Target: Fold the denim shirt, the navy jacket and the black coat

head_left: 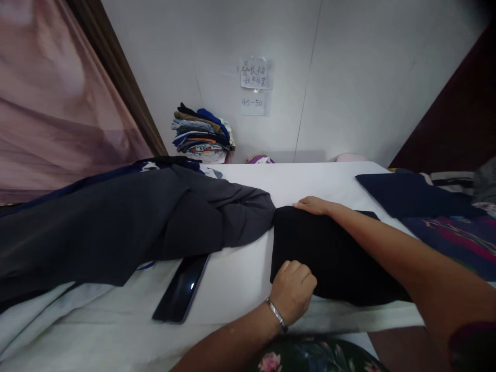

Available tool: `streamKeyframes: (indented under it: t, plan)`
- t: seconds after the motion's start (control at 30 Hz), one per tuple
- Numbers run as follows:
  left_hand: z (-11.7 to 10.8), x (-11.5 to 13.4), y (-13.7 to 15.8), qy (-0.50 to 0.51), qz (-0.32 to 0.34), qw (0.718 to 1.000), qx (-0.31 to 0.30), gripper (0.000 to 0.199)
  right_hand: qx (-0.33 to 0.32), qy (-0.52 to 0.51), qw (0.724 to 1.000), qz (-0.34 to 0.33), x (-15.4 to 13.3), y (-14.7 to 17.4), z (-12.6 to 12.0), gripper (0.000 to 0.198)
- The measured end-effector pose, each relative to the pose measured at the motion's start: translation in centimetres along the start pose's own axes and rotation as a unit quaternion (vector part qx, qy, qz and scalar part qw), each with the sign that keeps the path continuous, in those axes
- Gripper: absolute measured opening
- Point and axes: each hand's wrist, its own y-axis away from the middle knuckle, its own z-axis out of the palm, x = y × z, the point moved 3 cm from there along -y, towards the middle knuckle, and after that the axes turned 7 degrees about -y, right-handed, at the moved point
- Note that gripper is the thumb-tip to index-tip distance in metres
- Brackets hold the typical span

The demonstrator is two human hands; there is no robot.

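Observation:
A black folded garment [329, 253] lies on the white tabletop in front of me. My left hand [295, 290], with a silver bracelet at the wrist, has its fingers curled onto the garment's near left corner. Across the cloth reaches my right arm. My right hand [313, 205] pinches the far edge of the same garment, its fingers partly hidden behind the fold. To the left is a heap of dark grey clothing [155, 217], one end of it touching the black garment's left corner.
A phone [182, 289] lies partly beneath the grey clothing. Folded clothes are stacked [203, 132] by the wall. At the right rest a navy folded garment [414, 194] and a purple patterned cloth [457, 237]. Handwritten paper signs [254, 75] hang on the wall; a pink curtain [58, 103] hangs left.

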Motion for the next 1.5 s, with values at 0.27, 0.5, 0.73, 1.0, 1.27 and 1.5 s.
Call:
streamKeyframes:
  t: [0.27, 0.5, 0.73, 1.0, 1.27, 1.5]
  plan:
    - [-0.2, 0.2, -0.1, 0.021, -0.013, 1.000, 0.011, 0.015, 0.074, 0.048, 0.995, 0.057, 5.9, 4.3, -1.0, 0.054]
    - [0.0, 0.4, -0.3, 0.002, -0.016, 1.000, 0.006, 0.016, 0.121, 0.128, 0.984, 0.034, 5.9, 3.8, 1.0, 0.050]
    - [-2.4, 0.5, -1.0, 0.050, -0.021, 0.998, -0.009, 0.014, 0.178, 0.061, 0.982, -0.005, 4.5, 6.6, -1.3, 0.046]
    - [-2.7, 0.4, -4.9, -0.007, 0.002, 0.997, -0.077, 0.052, 0.246, 0.086, 0.965, -0.010, 8.3, 14.9, 0.1, 0.056]
    - [0.6, 1.0, -4.3, -0.059, -0.006, 0.986, -0.155, 0.071, 0.255, -0.028, 0.966, 0.035, 14.2, 15.2, 3.1, 0.060]
    - [-0.9, -0.8, -4.6, 0.052, -0.046, 0.984, -0.165, 0.054, 0.296, -0.176, 0.936, 0.066, 14.3, 18.1, 2.6, 0.066]
